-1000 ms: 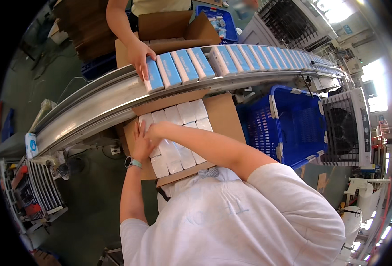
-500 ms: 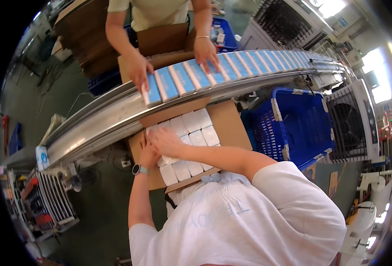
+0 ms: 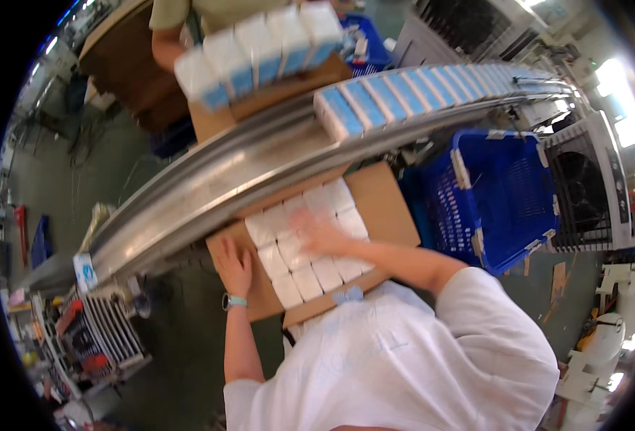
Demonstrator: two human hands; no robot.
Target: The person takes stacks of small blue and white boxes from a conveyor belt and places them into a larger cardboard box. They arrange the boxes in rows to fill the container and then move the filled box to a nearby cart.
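The scene is evenly and fairly brightly lit. Strong glare is seen at about two o'clock, where a light source [image 3: 623,97] is blown out to white, and a smaller bright patch is found at one o'clock. Soft highlights are reflected along the metal conveyor [image 3: 209,187]. Motion blur is shown on the right hand [image 3: 317,233] and on the stack of boxes [image 3: 260,50] carried at twelve o'clock. Straight edges are bent toward the rim by fisheye distortion, and the corners are swallowed by black vignette, heaviest from seven to eleven o'clock.
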